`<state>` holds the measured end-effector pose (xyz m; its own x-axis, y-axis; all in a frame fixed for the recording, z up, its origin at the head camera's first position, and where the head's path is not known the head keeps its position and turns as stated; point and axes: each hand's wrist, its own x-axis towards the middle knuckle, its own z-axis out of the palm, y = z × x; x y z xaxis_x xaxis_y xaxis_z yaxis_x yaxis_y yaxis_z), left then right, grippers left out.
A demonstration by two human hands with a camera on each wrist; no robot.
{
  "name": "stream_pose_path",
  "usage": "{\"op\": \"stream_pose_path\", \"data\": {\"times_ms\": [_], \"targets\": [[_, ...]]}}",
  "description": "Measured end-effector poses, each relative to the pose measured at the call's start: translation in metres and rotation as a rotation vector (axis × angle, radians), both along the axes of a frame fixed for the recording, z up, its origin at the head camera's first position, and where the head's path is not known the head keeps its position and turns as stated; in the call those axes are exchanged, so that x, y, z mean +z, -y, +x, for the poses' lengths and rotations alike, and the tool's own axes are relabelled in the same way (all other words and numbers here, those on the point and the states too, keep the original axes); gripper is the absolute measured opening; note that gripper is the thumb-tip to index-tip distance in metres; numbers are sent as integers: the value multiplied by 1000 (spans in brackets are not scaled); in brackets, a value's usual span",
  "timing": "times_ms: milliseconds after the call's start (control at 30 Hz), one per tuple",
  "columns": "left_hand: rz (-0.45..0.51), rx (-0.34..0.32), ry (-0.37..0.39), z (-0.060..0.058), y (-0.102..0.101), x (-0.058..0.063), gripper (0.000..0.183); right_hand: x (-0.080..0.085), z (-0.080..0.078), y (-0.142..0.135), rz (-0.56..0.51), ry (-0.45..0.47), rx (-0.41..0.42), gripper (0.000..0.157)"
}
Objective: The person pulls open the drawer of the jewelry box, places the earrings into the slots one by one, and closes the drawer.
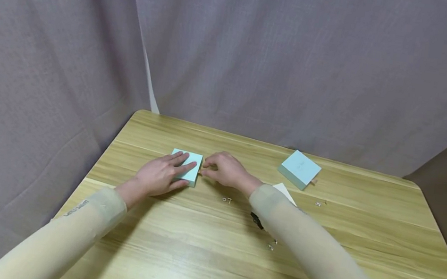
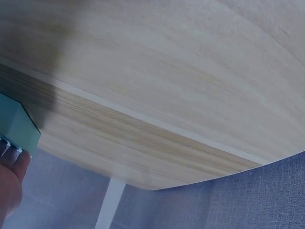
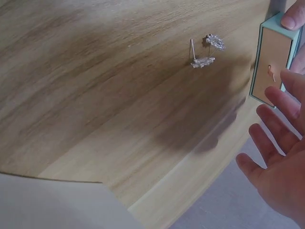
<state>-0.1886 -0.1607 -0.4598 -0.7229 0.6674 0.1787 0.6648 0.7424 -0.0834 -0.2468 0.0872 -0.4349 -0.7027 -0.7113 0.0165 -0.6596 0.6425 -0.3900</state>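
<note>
My left hand [image 1: 160, 173] rests on a pale blue drawer box [image 1: 189, 174], its spread fingers lying straight across the top and the thumb along the near side. In the left wrist view, fingertips touch the edge of the box [image 2: 20, 125]. The drawer front [image 3: 272, 53] faces right and bears a small ribbon tab [image 3: 271, 73]. Close to this tab is my right hand [image 1: 225, 169], fingers apart and loosely bent, with nothing visible in its grasp. On the table just before it lie two small silver earrings [image 3: 204, 61], one with its post standing up.
A second pale blue box [image 1: 300, 168] with a ribbon tab stands toward the back right. Past the right forearm show a white flat piece [image 1: 285, 192] and a small black item [image 1: 256, 220]. More tiny silver pieces [image 1: 318, 204] lie on the wooden table [image 1: 173, 251]. Curtains [image 1: 260, 59] hang behind.
</note>
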Motion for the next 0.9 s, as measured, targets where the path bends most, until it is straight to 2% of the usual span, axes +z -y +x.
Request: {"op": "stream_pose_path", "data": {"times_ms": [400, 900], "targets": [[-15, 7, 17, -1, -1, 1, 63, -5, 1, 8, 1, -45, -16, 13], [-17, 5, 23, 0, -1, 1, 63, -15, 4, 16, 28, -67, -102, 13]]}}
